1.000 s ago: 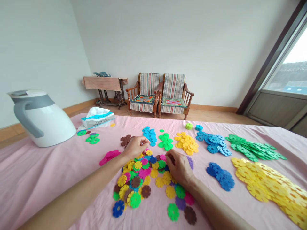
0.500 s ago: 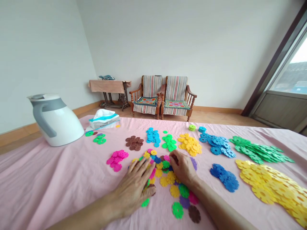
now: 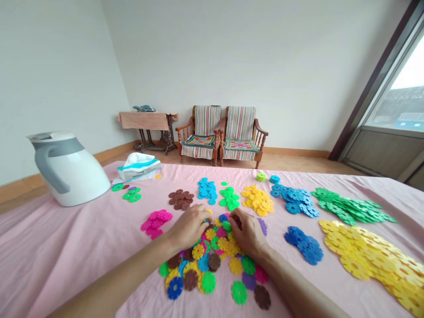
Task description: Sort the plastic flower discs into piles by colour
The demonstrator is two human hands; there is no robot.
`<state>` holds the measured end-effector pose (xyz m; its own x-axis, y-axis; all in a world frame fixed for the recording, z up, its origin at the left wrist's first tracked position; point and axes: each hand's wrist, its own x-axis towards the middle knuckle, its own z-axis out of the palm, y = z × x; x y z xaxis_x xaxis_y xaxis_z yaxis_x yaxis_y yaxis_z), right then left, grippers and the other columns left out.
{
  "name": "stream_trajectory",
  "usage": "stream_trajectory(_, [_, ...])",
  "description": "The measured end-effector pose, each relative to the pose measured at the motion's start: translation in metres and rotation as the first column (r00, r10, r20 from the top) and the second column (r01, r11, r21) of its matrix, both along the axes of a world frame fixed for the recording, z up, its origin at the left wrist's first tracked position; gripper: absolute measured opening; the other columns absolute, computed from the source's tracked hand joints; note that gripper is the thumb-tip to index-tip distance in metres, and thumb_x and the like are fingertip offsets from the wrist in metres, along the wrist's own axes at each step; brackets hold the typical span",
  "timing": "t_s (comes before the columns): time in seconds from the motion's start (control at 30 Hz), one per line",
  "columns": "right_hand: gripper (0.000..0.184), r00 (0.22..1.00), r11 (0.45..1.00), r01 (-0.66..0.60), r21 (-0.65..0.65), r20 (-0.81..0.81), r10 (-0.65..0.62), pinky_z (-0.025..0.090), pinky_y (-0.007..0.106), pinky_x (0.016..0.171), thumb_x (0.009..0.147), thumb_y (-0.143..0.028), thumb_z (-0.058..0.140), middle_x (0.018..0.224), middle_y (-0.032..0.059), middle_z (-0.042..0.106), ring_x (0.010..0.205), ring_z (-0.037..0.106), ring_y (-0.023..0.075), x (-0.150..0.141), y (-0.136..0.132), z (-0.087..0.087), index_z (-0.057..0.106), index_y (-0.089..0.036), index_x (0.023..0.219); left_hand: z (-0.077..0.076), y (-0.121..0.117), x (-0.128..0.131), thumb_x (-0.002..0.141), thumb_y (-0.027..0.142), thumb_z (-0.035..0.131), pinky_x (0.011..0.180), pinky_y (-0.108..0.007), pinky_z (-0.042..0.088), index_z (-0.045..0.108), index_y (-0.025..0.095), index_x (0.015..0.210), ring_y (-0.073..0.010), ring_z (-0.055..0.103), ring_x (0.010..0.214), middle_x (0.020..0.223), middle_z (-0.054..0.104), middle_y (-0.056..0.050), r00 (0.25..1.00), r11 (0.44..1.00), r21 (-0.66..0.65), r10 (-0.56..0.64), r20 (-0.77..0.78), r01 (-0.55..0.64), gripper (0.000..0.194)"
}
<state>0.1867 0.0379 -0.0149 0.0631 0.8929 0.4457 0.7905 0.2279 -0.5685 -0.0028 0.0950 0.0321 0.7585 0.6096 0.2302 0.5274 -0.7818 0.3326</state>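
A mixed pile of flower-shaped plastic discs (image 3: 208, 282) in several colours lies on the pink cloth in front of me. My left hand (image 3: 189, 227) rests at the pile's far left side, its fingers bent down and drawn together; whatever is under the fingertips is hidden. Opposite it, my right hand (image 3: 247, 230) is curled at the far right of the pile, thumb and fingers closed, and I cannot see what they hold. A purple disc (image 3: 263, 226) shows just beyond the right hand. Left of my left hand sits a heap of pink discs (image 3: 156, 223).
Sorted heaps stand beyond: brown (image 3: 181, 199), light blue (image 3: 207, 192), green (image 3: 229, 198) and yellow discs (image 3: 257, 201). Dark blue discs (image 3: 304, 246) and a long row of yellow discs (image 3: 367, 249) lie right. A white jug (image 3: 79, 176) and tissue box (image 3: 141, 170) stand left.
My left hand has gone from lying spread flat over the pile to bent fingers at its far left edge, uncovering discs nearer me. My right hand stays curled in about the same place.
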Motion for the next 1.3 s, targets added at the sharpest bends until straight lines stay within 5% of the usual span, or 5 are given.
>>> stream_trajectory(0.37, [0.013,1.000,1.000,0.001,-0.010,-0.008,-0.001,0.033,0.021,0.053,0.083,-0.018,0.042,0.064,-0.0008,0.056,0.057,0.050,0.0118,0.000,0.002,0.000,0.054,-0.019,0.076,-0.007,0.026,-0.012,0.079,0.006,0.051,0.084,-0.030,0.039,0.064,0.025,0.102,-0.0195,0.050,0.094,0.093,0.055,-0.004,0.995,0.997,0.056,-0.057,-0.079,0.062,0.033])
stream_trajectory(0.63, [0.014,1.000,1.000,-0.001,0.008,-0.001,0.001,0.032,0.020,0.053,0.082,-0.017,0.042,0.063,-0.0009,0.056,0.056,0.049,0.0115,0.000,0.002,0.000,0.054,-0.019,0.075,0.001,0.024,-0.019,0.072,0.009,0.058,0.087,-0.031,0.038,0.059,0.019,0.088,-0.0209,0.049,0.099,0.097,0.056,-0.004,0.999,0.998,-0.049,-0.031,-0.043,0.029,0.018])
stream_trajectory(0.83, [0.014,1.000,1.000,0.000,0.008,0.000,0.000,0.033,0.020,0.053,0.082,-0.018,0.042,0.064,-0.0007,0.057,0.057,0.050,0.0118,0.000,0.003,-0.001,0.054,-0.019,0.076,0.004,0.025,-0.021,0.068,0.008,0.054,0.074,-0.025,0.038,0.055,0.017,0.073,-0.0165,0.052,0.082,0.080,0.057,-0.001,0.998,0.992,-0.109,-0.053,0.046,0.057,0.010])
stream_trajectory(1.07, [0.014,1.000,1.000,-0.002,-0.003,0.011,0.002,0.034,0.021,0.055,0.082,-0.018,0.041,0.066,-0.0001,0.058,0.059,0.051,0.0122,-0.001,0.001,0.002,0.053,-0.019,0.075,0.008,0.042,-0.038,0.072,0.023,0.052,0.050,-0.020,0.031,0.058,0.016,0.076,-0.0114,0.045,0.054,0.058,0.048,0.004,0.983,0.946,-0.300,0.159,0.097,-0.124,0.011])
stream_trajectory(1.3, [0.014,1.000,1.000,0.015,-0.023,0.018,-0.015,0.034,0.021,0.055,0.083,-0.020,0.042,0.066,-0.0001,0.058,0.060,0.052,0.0126,-0.001,0.001,0.000,0.053,-0.020,0.075,-0.004,0.045,-0.042,0.064,0.021,0.058,0.050,-0.020,0.029,0.065,0.017,0.077,-0.0127,0.048,0.056,0.057,0.051,0.004,0.972,0.949,-0.211,0.226,-0.057,-0.233,0.015])
